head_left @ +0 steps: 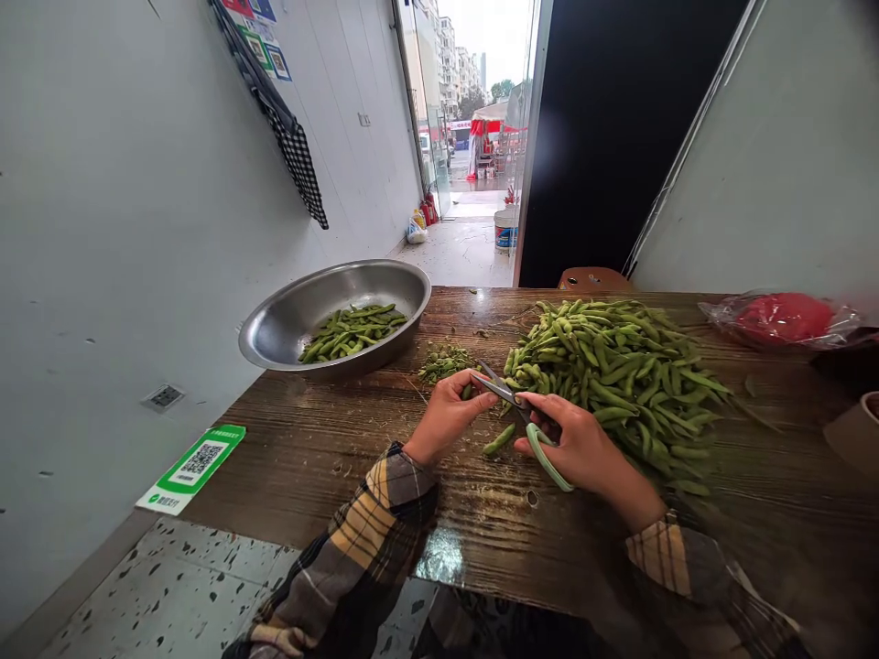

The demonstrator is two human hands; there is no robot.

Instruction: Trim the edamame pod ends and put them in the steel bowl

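Note:
My right hand (pixel 573 441) grips a pair of scissors (pixel 542 455) with pale green handles, its blades parted and pointing up and left. Close to the blades, my left hand (pixel 451 414) pinches a green soybean pod (pixel 467 392), mostly covered by the fingers. A single pod (pixel 499 440) lies on the wood just below the blades. Beside my right hand spreads a large heap of soybean pods (pixel 618 366). Behind my left hand is a small pile of trimmed bits (pixel 446 362). At the left, a wide metal basin (pixel 265 331) contains several pods.
The brown wooden table (pixel 309 448) has a green-and-white QR code card (pixel 196 467) at its left edge. A red bundle in clear plastic (pixel 786 318) sits at the back right. Past the table are a stool (pixel 594 279), a bucket (pixel 506 229) and a glass door (pixel 429 110).

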